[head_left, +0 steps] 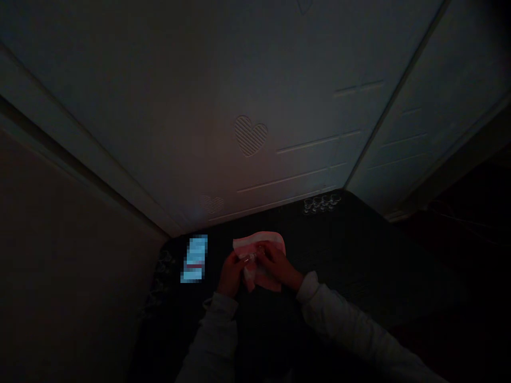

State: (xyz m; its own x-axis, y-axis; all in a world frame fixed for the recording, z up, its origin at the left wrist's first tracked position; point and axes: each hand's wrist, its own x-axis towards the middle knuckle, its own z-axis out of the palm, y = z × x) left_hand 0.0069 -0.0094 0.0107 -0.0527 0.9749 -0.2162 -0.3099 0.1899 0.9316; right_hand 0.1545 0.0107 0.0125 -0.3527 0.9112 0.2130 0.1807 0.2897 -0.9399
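Observation:
The room is very dark. Over a black table (359,255), my left hand (230,274) and my right hand (279,264) are both closed on a pink and white cloth (261,242). Something small and shiny, too dim to name, sits between my fingers inside the cloth. Both arms wear light long sleeves.
A lit phone screen (194,258) lies on the table left of my hands. Several small clear glasses (320,203) stand in a row at the table's far edge. More glassware (159,276) lines the left edge. White cabinet doors with heart shapes (250,135) rise behind.

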